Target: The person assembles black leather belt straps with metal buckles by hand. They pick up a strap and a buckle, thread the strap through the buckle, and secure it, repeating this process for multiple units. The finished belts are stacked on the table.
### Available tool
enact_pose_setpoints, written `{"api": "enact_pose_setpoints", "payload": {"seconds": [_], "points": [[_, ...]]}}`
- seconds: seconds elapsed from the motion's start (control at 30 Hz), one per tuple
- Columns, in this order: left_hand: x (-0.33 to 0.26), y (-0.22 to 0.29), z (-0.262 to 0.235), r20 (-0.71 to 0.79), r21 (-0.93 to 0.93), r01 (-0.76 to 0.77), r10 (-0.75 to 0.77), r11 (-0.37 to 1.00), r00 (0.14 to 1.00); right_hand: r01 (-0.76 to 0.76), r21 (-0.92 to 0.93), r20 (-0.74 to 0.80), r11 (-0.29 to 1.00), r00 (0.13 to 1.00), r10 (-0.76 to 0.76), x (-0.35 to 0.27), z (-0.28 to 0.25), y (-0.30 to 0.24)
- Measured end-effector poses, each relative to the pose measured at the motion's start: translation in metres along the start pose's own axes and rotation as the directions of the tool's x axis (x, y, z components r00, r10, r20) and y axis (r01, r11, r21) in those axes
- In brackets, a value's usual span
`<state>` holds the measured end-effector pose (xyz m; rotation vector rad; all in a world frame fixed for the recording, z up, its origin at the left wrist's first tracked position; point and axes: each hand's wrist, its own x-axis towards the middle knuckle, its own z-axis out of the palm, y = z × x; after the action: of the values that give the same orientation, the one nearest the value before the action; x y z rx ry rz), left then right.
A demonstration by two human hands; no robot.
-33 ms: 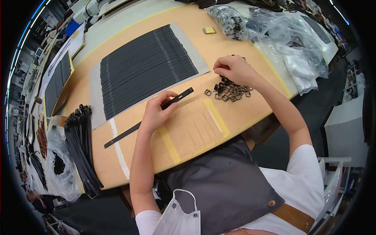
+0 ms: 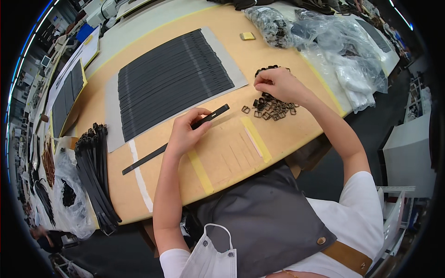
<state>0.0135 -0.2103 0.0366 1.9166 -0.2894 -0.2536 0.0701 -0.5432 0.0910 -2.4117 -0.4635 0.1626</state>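
My left hand (image 2: 187,132) is closed around a black strap (image 2: 143,160). The slotted end of the strap rises tilted past my fingertips, and the rest runs under my wrist to the lower left. My right hand (image 2: 280,85) hovers by the small hardware with thumb and fingers pinched together; anything between them is too small to make out. Just below it lies a pile of bronze-coloured buckles (image 2: 276,110), with one buckle (image 2: 245,110) apart at the left. Beyond the fingers sits a heap of small black loops (image 2: 266,71), partly hidden by the hand.
Many black straps (image 2: 171,83) lie side by side on a grey board (image 2: 238,83). A bundle of buckled straps (image 2: 95,176) rests at the table's left edge, beside a clear plastic bag (image 2: 74,204). Plastic bags (image 2: 333,41) cover the far right. A yellow-topped block (image 2: 248,35) sits at the back.
My right hand has shifted slightly to the right and nearer, uncovering more of the black loops behind it. My left hand and the strap stay in place.
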Motion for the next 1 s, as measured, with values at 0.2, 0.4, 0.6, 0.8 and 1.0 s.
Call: {"api": "enact_pose_setpoints", "payload": {"seconds": [0.2,0.4,0.6,0.8,1.0], "points": [[-0.007,0.002,0.01,-0.061,0.084,-0.072,0.077,0.994,0.995,0.053,-0.098,0.056,0.994,0.997,-0.048,-0.023,0.013,-0.004],[-0.012,0.009,0.01,-0.048,0.137,-0.077,0.084,0.988,0.995,0.212,-0.121,0.12,0.97,0.973,-0.198,-0.009,0.034,0.011],[-0.011,0.013,0.003,-0.137,0.148,-0.06,0.081,0.987,0.987,0.029,-0.038,0.217,0.999,0.976,-0.02,0.016,0.036,-0.029],[-0.01,0.009,-0.003,-0.17,0.184,-0.108,0.14,0.977,0.975,0.044,-0.124,0.279,0.991,0.96,-0.008,0.057,0.057,-0.039],[-0.009,0.005,-0.011,-0.214,0.195,-0.093,0.134,0.976,0.968,0.052,-0.003,0.114,0.999,0.992,-0.051,0.055,0.041,-0.029]]}}
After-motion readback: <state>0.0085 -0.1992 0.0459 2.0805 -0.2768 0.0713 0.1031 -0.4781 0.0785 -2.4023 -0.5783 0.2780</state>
